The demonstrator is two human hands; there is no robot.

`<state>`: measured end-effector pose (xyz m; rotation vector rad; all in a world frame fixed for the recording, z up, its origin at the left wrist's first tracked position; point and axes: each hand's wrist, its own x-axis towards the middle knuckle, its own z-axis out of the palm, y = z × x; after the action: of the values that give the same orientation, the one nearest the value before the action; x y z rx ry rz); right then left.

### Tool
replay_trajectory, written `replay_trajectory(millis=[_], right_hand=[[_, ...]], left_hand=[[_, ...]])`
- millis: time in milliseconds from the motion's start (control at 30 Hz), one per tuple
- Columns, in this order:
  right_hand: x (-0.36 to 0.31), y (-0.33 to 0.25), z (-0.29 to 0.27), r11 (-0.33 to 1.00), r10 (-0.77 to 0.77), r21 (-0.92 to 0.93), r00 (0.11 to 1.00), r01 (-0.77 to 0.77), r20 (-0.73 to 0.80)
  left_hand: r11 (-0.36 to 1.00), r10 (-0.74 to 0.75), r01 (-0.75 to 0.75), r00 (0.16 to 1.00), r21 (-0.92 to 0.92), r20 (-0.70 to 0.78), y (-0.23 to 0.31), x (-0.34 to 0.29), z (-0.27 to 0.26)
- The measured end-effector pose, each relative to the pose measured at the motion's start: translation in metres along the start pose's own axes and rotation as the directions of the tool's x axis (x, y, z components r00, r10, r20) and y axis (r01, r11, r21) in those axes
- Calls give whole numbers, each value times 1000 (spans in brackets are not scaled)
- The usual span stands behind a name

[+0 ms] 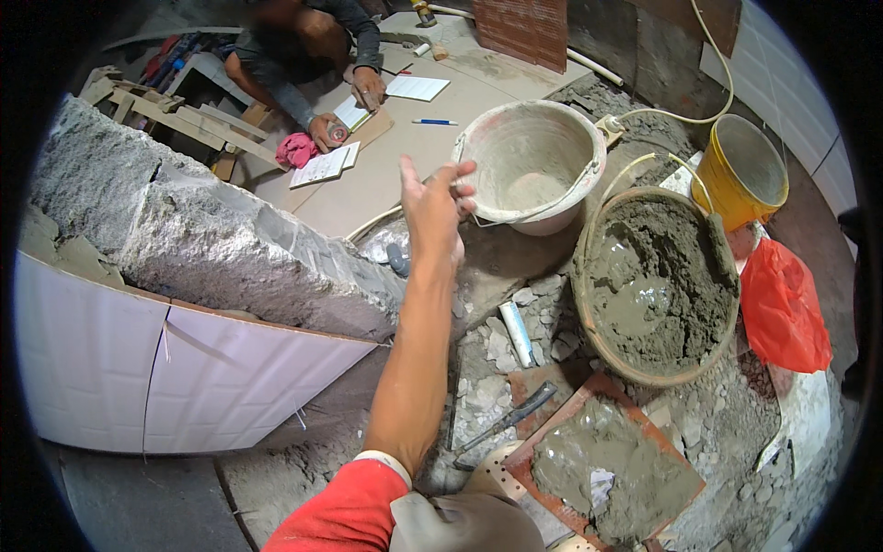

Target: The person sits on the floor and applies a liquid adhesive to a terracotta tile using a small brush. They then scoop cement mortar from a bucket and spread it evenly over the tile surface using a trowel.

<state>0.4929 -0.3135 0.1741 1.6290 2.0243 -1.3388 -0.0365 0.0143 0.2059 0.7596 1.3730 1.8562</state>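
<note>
My left hand (436, 201) reaches forward from a red sleeve, its thumb and fingers apart, with nothing seen in it. The fingertips are next to the left side of a whitish, mortar-stained bucket (552, 118) with a wire handle; whether they touch it I cannot tell. To the right of that bucket sits a round tub (583, 299) of wet grey mortar (658, 285). Nearer to me, a heap of mortar (612, 469) lies on a reddish-brown tile (531, 469), beside a dark-handled tool (510, 421). My right hand is out of the picture.
A broken concrete wall (212, 239) faced with white tiles (230, 386) runs along the left. Beyond it a person (313, 55) crouches over white tile pieces (418, 87) and a blue pen (435, 122). A yellow bucket (740, 175), red plastic bag (785, 308), tube (517, 336) and rubble lie at right.
</note>
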Motion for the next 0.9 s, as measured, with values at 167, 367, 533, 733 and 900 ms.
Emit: replay_trajectory(millis=[167,367,533,733,900], right_hand=[[-2,-5,-2,998,55,13,998,-56,43],[-4,0,6,999,29,-18,1000,-29,1],[-2,9,12,999,-14,-46,1000,13,-24],[-2,10,11,1000,-25,-12,999,24,-28],[-5,12,12,999,14,-44,1000,-14,17]], left_hand=[[977,-3,-32,986,-209,-166,-5,52,-2],[935,-66,-6,979,-355,-191,-16,84,-16],[943,-62,-2,981,-334,-181,-23,83,-21],[935,-61,-1,985,-354,-163,-23,83,-20],[931,-64,-15,977,-366,-202,-9,81,-11]])
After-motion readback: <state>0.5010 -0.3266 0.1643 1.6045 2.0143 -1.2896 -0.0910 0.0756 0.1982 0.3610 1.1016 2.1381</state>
